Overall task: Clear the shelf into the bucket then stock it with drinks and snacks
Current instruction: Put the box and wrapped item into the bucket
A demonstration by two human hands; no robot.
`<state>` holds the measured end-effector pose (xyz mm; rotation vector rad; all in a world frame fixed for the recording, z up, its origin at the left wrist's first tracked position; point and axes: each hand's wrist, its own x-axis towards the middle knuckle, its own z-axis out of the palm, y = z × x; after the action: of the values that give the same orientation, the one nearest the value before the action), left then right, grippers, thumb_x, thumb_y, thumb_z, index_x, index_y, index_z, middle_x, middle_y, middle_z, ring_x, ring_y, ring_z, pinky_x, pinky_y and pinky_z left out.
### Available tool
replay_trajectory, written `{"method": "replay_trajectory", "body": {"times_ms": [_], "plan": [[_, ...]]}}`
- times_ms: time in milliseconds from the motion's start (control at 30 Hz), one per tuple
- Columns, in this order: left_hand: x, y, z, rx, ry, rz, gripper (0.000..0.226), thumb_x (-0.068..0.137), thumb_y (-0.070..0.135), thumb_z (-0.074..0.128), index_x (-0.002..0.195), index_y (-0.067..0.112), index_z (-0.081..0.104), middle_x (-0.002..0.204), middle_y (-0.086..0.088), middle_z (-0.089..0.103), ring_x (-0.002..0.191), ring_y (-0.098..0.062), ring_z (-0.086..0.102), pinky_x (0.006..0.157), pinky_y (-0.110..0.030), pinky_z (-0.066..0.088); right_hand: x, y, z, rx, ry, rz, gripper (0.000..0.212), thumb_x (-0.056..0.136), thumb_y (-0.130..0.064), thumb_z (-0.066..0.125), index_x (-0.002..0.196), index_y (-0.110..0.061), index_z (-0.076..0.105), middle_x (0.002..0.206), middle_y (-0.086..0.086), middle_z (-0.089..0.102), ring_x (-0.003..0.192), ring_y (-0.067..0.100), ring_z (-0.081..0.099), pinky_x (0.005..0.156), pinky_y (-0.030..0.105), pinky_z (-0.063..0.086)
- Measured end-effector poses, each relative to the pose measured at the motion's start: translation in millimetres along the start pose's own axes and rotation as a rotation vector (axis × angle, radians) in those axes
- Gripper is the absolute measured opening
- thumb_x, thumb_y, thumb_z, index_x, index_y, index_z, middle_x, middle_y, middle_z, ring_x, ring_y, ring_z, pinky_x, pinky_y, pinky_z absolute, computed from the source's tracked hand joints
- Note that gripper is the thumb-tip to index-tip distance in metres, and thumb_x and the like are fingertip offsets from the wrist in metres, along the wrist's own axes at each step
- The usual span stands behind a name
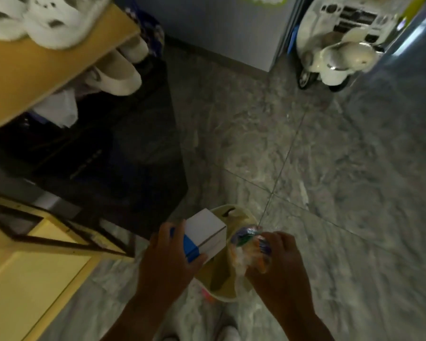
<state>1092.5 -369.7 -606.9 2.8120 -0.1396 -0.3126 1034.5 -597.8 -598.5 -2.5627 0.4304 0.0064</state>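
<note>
Floor is grey marbled tile (330, 168) w/ thin grout lines, dim light, whole view blurred. Left hand (167, 264) grips a white cardboard box w/ blue end (204, 235), fingers curled round the blue end, box held tilted above a pale yellow plastic bucket (221, 274) standing on the floor. Right hand (280, 264) grips a crinkly clear snack packet w/ orange & purple print (251, 249), fingers curled over it, packet just over the bucket's right rim, beside the box. At left, a yellow wooden shelf unit (35, 267) w/ dark frame edges; above it a tan shelf board (35, 77) carrying white shoes w/ dark spots (47, 18), more white shoes (118, 70) on the level below. Dark cabinet (123, 148) between shelf & floor. Top right, a cream toy scooter (340, 48) parked near a pale wall (219, 25).
</note>
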Motion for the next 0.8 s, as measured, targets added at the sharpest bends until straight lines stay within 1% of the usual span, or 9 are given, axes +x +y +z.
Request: {"method": "replay_trajectory", "body": {"times_ms": [67,133,233,267,333,433,500,633,800], "plan": [[5.3,4.0,19.0,0.060,-0.005,-0.008,0.093,0.071,0.077,0.061,0.145,0.026,0.034,0.134,-0.004,0.041,0.114,-0.024,0.050,0.082,-0.032,0.052,6.5,3.5,17.5,-0.022,-0.048,-0.001,0.061,0.063,-0.039,0.075,0.118,-0.035,0.048,0.122,-0.010,0.040,0.094,0.014,0.051,0.062,0.027,0.054],[9.2,6.0,34.5,0.093,-0.032,-0.040,0.092,0.074,0.075,0.059,0.147,0.025,0.031,0.137,-0.005,0.038,0.118,-0.023,0.046,0.085,-0.032,0.052,12.8,5.6,36.3,-0.036,-0.119,0.004,0.063,0.066,-0.038,0.074,0.123,-0.035,0.045,0.127,-0.007,0.042,0.096,0.014,0.051,0.064,0.027,0.054],[15.0,7.4,55.0,0.140,-0.069,-0.031,0.089,0.083,0.074,0.048,0.151,0.022,0.025,0.148,-0.008,0.033,0.128,-0.024,0.040,0.096,-0.033,0.047,22.7,7.6,59.7,-0.083,-0.257,0.015,0.077,0.066,-0.052,0.074,0.132,-0.041,0.036,0.139,-0.010,0.036,0.102,0.014,0.050,0.070,0.029,0.053],[17.3,7.7,60.8,0.141,-0.077,-0.011,0.088,0.085,0.073,0.045,0.153,0.021,0.023,0.153,-0.009,0.029,0.134,-0.025,0.036,0.102,-0.034,0.044,25.9,8.1,65.3,-0.082,-0.265,0.005,0.074,0.068,-0.056,0.072,0.131,-0.044,0.035,0.140,-0.012,0.036,0.100,0.013,0.048,0.069,0.028,0.050],[20.9,8.2,69.5,0.112,-0.090,0.029,0.089,0.086,0.073,0.044,0.154,0.020,0.023,0.159,-0.009,0.024,0.144,-0.025,0.027,0.110,-0.036,0.039,31.6,11.7,72.8,-0.055,-0.238,-0.019,0.063,0.074,-0.058,0.068,0.128,-0.048,0.037,0.138,-0.016,0.041,0.098,0.010,0.047,0.067,0.026,0.046],[23.7,8.6,72.5,0.014,-0.108,0.065,0.101,0.079,0.089,0.025,0.154,0.022,0.023,0.161,-0.003,0.021,0.147,-0.021,0.024,0.114,-0.036,0.036,36.6,17.2,71.7,-0.086,-0.248,-0.053,0.071,0.078,-0.055,0.066,0.138,-0.043,0.031,0.150,-0.014,0.034,0.120,0.016,0.048,0.085,0.035,0.052],[24.1,5.4,70.7,-0.033,-0.103,0.087,0.105,0.074,0.093,0.015,0.153,0.025,0.023,0.162,0.001,0.021,0.148,-0.019,0.024,0.116,-0.035,0.032,40.3,14.6,62.3,-0.092,-0.228,-0.088,0.070,0.079,-0.057,0.060,0.140,-0.039,0.032,0.152,-0.013,0.033,0.127,0.017,0.045,0.091,0.035,0.051],[26.4,1.1,52.6,-0.083,-0.104,0.141,0.093,0.080,0.083,0.029,0.153,0.028,0.022,0.163,0.006,0.020,0.148,-0.014,0.022,0.119,-0.032,0.026,51.2,-8.8,37.0,-0.078,-0.176,-0.175,0.063,0.082,-0.060,0.057,0.138,-0.038,0.039,0.151,-0.014,0.036,0.131,0.013,0.040,0.095,0.033,0.046],[30.3,1.1,-19.8,-0.207,0.072,0.135,0.076,0.090,0.077,0.026,0.152,0.034,0.025,0.162,0.015,0.019,0.146,-0.005,0.021,0.115,-0.031,0.028,63.9,-54.1,-0.5,-0.078,-0.150,-0.286,0.069,0.087,-0.069,0.044,0.144,-0.032,0.039,0.156,-0.013,0.033,0.140,0.011,0.033,0.102,0.039,0.048]]}}
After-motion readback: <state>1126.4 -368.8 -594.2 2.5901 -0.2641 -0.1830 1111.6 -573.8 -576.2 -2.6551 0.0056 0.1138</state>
